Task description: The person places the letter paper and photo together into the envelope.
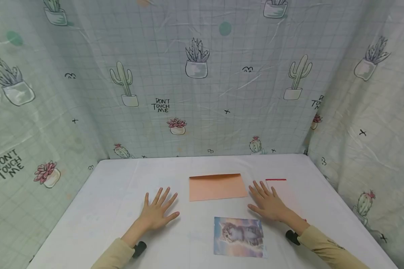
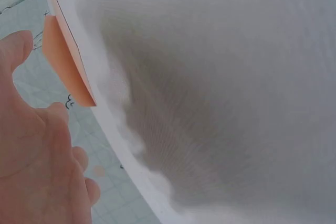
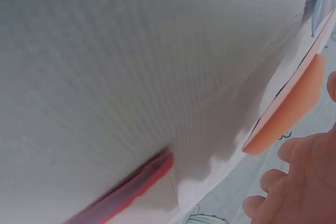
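Left hand (image 1: pixel 155 216) and right hand (image 1: pixel 271 206) hold nothing, fingers (image 1: pixel 170 201) spread wide. Only the head view shows the kitten picture (image 1: pixel 240 237) whole.

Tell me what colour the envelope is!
The envelope is light orange, like a peach; the head view shows it best.

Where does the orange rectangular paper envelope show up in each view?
Head: the orange rectangular paper envelope lies just right of centre, in the lower half.
Left wrist: envelope at upper left.
Right wrist: envelope on the right side, around mid-height.
Shared landmark: the flat white tabletop beneath it.
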Motion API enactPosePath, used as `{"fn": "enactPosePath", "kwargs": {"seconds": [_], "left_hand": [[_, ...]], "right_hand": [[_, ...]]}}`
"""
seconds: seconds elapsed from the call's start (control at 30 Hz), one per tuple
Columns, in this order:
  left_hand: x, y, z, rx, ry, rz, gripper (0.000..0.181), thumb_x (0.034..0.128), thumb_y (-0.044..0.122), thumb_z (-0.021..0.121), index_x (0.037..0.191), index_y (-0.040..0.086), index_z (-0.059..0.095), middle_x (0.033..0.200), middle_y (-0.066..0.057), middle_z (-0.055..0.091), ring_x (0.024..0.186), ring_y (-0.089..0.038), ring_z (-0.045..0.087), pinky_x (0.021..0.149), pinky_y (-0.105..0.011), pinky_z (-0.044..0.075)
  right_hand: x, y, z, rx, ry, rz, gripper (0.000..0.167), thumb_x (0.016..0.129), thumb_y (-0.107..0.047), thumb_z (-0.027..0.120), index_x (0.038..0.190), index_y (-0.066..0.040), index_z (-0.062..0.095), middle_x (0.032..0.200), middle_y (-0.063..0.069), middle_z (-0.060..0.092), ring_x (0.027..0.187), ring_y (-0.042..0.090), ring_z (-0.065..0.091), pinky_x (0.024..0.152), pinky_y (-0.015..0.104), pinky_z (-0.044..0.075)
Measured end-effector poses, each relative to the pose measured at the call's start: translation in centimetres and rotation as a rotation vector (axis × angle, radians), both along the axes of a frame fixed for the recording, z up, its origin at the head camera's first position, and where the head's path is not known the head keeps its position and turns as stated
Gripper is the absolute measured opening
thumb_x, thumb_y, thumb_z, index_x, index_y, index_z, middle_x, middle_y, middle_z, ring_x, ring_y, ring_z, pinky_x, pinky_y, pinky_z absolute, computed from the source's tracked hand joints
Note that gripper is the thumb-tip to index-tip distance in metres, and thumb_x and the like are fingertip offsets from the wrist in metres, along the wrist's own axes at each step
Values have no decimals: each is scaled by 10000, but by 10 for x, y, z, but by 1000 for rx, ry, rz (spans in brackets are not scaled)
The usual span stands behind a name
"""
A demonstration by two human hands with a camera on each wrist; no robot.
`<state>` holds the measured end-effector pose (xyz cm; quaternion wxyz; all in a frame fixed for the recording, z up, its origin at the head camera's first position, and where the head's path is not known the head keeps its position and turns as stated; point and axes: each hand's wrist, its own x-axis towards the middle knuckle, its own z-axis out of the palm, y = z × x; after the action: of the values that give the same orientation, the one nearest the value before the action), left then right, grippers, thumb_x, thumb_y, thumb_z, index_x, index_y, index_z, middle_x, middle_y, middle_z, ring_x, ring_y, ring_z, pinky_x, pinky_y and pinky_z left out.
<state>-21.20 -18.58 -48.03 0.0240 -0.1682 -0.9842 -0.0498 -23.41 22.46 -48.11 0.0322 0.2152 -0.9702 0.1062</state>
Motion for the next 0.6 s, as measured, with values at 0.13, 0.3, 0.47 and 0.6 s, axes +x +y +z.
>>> {"fn": "enactPosePath", "kwargs": {"seconds": [0.13,0.3,0.47,0.6], "left_hand": [[0,-1,0,-7,1,-5,670,830,620,414,1396,291,271,1497,-50,197,1378,-317,149,1010,-674,46],[-1,-1,-1,-20,4,-11,665,833,620,407,1396,293,273,1496,-39,202,1378,-313,151,1012,-671,55],[-1,-2,0,-31,9,-27,654,843,613,397,1400,295,266,1498,-28,198,1378,-307,155,1017,-663,59],[0,0,4,-35,5,-49,634,858,593,388,1403,294,262,1499,-25,190,1380,-301,153,1024,-656,55]], "right_hand": [[0,0,1,16,9,5,717,859,-516,468,1405,-89,281,1479,157,195,1359,373,146,1029,637,112],[-1,-1,2,-8,29,28,703,856,-485,497,1393,-73,305,1472,151,221,1350,384,169,1023,641,123],[-1,-2,2,9,36,49,686,862,-471,495,1387,-67,316,1463,153,245,1337,404,189,1016,647,134],[-1,-4,2,16,22,66,674,868,-463,491,1391,-79,310,1466,151,239,1339,404,181,1021,645,128]]}}
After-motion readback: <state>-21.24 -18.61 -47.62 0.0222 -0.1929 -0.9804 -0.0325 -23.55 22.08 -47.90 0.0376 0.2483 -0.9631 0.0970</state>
